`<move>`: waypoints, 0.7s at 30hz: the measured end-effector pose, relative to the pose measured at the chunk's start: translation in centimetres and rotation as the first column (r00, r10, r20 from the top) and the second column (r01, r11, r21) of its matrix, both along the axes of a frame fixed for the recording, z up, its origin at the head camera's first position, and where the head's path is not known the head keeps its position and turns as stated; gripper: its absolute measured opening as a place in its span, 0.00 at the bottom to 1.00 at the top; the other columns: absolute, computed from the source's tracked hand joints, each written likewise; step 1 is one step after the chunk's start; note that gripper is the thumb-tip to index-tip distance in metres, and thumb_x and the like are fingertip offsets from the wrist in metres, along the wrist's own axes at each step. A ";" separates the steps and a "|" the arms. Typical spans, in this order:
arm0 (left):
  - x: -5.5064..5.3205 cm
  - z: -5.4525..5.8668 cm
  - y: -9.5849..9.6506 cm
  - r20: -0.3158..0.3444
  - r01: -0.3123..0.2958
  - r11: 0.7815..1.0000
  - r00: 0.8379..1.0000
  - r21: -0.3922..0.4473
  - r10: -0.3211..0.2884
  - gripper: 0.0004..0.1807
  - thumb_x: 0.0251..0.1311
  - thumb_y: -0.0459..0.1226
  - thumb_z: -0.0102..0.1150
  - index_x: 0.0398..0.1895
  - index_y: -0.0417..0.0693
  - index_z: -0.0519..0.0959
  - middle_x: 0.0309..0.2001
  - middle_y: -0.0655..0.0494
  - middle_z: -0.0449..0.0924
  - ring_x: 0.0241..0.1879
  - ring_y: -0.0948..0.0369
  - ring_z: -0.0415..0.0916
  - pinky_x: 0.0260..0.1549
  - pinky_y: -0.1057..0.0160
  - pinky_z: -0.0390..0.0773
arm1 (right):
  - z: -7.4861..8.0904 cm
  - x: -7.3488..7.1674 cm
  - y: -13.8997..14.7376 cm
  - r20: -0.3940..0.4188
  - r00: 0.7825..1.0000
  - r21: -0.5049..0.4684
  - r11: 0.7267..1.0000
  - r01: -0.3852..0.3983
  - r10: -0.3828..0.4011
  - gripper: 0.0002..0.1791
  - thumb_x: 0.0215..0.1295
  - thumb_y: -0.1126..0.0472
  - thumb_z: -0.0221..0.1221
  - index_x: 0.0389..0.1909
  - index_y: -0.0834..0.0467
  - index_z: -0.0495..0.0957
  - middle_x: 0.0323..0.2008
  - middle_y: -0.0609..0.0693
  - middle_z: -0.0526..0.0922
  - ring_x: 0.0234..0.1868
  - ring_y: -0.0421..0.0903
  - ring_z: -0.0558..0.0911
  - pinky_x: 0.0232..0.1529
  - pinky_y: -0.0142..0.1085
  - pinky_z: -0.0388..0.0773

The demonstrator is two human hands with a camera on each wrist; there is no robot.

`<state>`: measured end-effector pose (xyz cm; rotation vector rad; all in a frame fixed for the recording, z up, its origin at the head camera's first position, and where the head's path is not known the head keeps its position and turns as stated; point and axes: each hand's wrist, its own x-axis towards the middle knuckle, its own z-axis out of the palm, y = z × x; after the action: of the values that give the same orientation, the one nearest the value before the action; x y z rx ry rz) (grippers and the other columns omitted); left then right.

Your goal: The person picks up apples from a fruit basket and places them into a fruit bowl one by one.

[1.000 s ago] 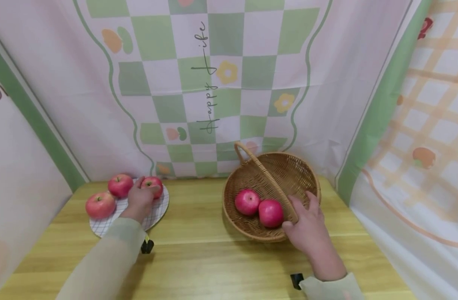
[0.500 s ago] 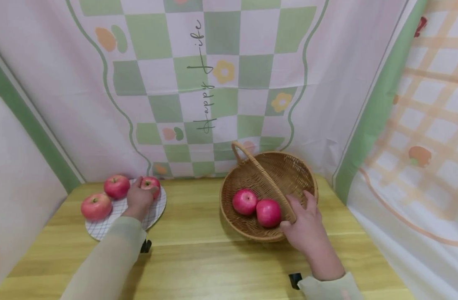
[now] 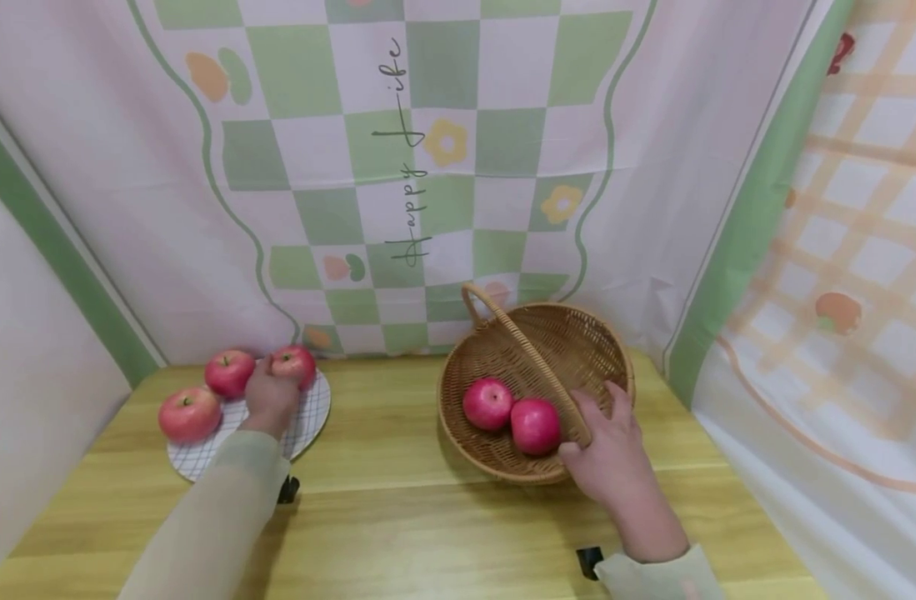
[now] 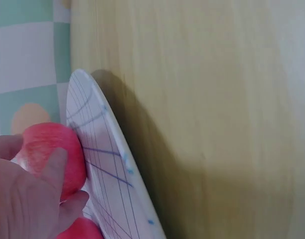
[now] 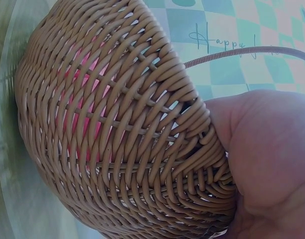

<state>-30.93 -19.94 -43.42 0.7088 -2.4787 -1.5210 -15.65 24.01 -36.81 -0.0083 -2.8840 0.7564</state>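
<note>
Apple (image 3: 298, 365) — at plate's (image 3: 317, 412) far edge, near worktop's (image 3: 405, 533) far left corner; likely firm, slick, bruisable, best cupped round its sides. Left hand (image 3: 270, 402): fingers loosely spread against it — right hand (image 3: 613, 457): fingers gripping basket's (image 3: 603, 354) rim.

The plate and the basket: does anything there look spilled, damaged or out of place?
Nothing plainly odd: the plate and basket show no spill or damage. Only the leftmost apple sits at the plate's edge, perhaps slightly over it.

Head view above, right-wrist beside — basket (image 5: 117, 129)
</note>
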 end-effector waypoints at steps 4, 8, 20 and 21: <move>0.0 0.1 0.1 -0.025 -0.024 1.000 0.999 -0.011 0.024 0.40 0.64 0.38 0.56 0.78 0.40 0.53 0.71 0.31 0.58 0.70 0.38 0.53 0.69 0.46 0.53 | 0.0 0.1 0.1 -0.002 1.000 -0.002 1.000 0.002 -0.002 0.40 0.55 0.63 0.60 0.72 0.58 0.62 0.73 0.69 0.39 0.61 0.82 0.57 0.52 0.73 0.65; -0.1 0.3 0.0 -0.035 -0.042 0.999 0.999 -0.027 0.041 0.38 0.63 0.38 0.57 0.75 0.37 0.57 0.67 0.28 0.60 0.68 0.36 0.56 0.68 0.43 0.55 | 0.0 0.1 0.1 -0.016 1.000 -0.001 1.000 0.002 -0.002 0.39 0.55 0.63 0.60 0.71 0.59 0.63 0.73 0.70 0.40 0.61 0.82 0.57 0.53 0.73 0.65; -0.4 0.4 -0.3 -0.037 -0.085 0.995 0.996 -0.054 0.083 0.34 0.65 0.36 0.52 0.73 0.34 0.59 0.65 0.24 0.59 0.66 0.35 0.58 0.67 0.43 0.57 | 0.2 0.1 0.0 -0.020 1.000 0.003 1.000 -0.004 0.004 0.38 0.55 0.63 0.61 0.71 0.59 0.64 0.73 0.70 0.41 0.62 0.82 0.57 0.52 0.73 0.65; -0.4 0.4 -0.3 -0.036 -0.082 0.995 0.996 -0.050 0.081 0.33 0.66 0.36 0.52 0.73 0.34 0.58 0.65 0.24 0.58 0.66 0.35 0.58 0.67 0.43 0.56 | 0.1 0.1 0.0 -0.023 1.000 0.004 1.000 -0.004 0.004 0.38 0.55 0.63 0.61 0.70 0.59 0.64 0.73 0.70 0.41 0.62 0.82 0.57 0.52 0.73 0.65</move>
<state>-31.36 -20.25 -43.03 0.7589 -2.4229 -1.4243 -15.59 24.01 -36.67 0.0067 -2.8645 0.7460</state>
